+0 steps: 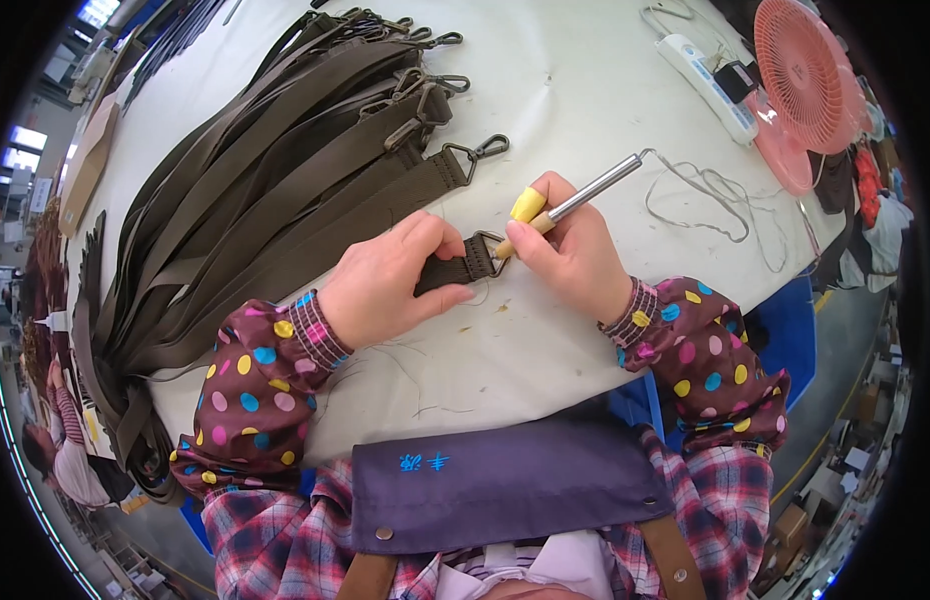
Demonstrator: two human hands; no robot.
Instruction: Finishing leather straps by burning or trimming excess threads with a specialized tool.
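My left hand [390, 275] is closed on the end of a dark olive webbing strap [447, 272], thumb below and fingers above it. A metal ring [500, 253] is fixed into the stitched end of this strap. In my right hand [575, 250] is a slim corded pen-shaped tool [597, 187] with a silver barrel and a tan lower section. Its lower end meets the strap's end at the ring; the exact contact is too small to tell. A yellow finger cover [528, 204] sits on one of my right fingers.
A large pile of olive straps [235, 170] with metal snap hooks [490, 147] covers the left of the white table [545, 380]. Thin cord [720, 190] trails right. A white power strip [707, 88] and a pink fan [800, 75] stand at the far right. A blue bin [785, 335] is beside the table.
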